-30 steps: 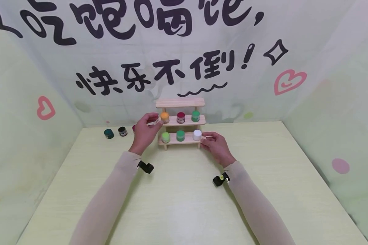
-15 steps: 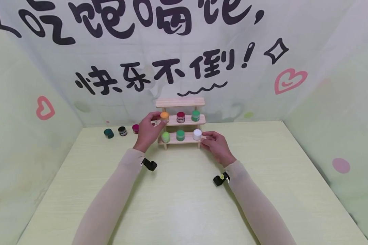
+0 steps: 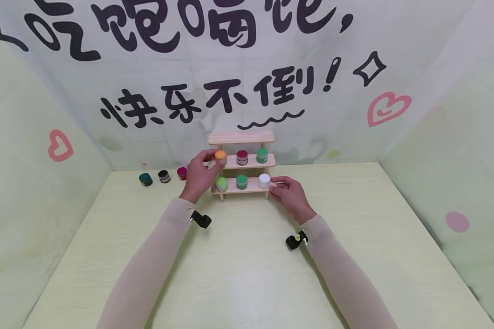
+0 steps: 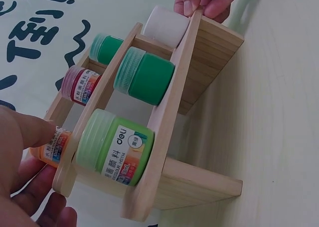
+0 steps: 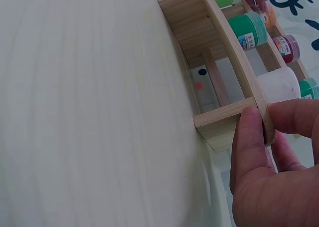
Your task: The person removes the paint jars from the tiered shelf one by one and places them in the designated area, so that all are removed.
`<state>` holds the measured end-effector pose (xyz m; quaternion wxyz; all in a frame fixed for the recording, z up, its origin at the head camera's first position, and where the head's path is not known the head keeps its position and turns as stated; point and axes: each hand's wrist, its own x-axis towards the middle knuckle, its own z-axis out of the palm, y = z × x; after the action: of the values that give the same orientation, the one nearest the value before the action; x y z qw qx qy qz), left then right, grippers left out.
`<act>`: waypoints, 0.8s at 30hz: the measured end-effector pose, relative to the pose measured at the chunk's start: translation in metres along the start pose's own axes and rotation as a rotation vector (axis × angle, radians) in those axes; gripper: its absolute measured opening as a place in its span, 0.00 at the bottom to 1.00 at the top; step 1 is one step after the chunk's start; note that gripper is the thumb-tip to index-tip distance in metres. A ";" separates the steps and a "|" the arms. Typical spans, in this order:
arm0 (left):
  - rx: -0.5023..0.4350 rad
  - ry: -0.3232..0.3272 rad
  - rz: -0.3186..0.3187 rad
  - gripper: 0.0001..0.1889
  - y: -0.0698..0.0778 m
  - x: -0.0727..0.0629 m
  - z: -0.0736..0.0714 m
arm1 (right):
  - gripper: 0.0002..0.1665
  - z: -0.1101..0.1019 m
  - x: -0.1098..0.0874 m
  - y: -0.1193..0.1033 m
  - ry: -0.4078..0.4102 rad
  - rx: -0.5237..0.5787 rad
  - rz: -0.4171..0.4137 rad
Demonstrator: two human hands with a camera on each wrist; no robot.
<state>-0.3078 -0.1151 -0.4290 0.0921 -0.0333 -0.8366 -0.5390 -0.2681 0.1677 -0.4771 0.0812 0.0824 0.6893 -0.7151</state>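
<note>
A small three-tier wooden shelf rack (image 3: 241, 138) stands by the back wall. My left hand (image 3: 198, 178) pinches an orange paint jar (image 4: 54, 148) at the left end of the middle tier, thumb on its label side. A dark red paint jar (image 3: 242, 157) and a green one stand beside it. On the bottom tier are a light green paint jar (image 4: 115, 147), a green paint jar (image 4: 144, 76) and a white jar (image 3: 264, 181). My right hand (image 5: 279, 162) grips the right end of the bottom tier, thumb close to the white jar.
Left of the rack, a teal jar (image 3: 146, 179), a black jar (image 3: 164, 176) and a magenta jar (image 3: 182, 173) stand on the pale table (image 3: 247, 269). A printed cloth (image 3: 181, 68) hangs behind, with cloth walls at both sides.
My left hand has shifted slightly right and closed around the orange jar, bringing the magenta jar into fuller view. The right hand stays on the rack's end.
</note>
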 end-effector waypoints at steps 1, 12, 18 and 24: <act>-0.004 0.002 0.003 0.25 -0.001 0.000 -0.001 | 0.22 0.000 0.000 0.000 0.000 -0.002 0.000; -0.058 0.002 -0.028 0.27 -0.004 -0.007 -0.014 | 0.21 0.002 0.000 -0.001 0.003 -0.003 0.008; -0.095 0.013 -0.026 0.28 -0.010 -0.012 -0.020 | 0.22 0.002 -0.001 0.000 0.000 -0.003 0.004; -0.096 0.033 -0.015 0.27 -0.016 -0.016 -0.029 | 0.22 0.002 -0.002 -0.001 0.004 0.003 0.003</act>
<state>-0.2918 -0.1474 -0.4351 0.1001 -0.0227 -0.8084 -0.5797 -0.2668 0.1662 -0.4756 0.0806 0.0849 0.6884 -0.7158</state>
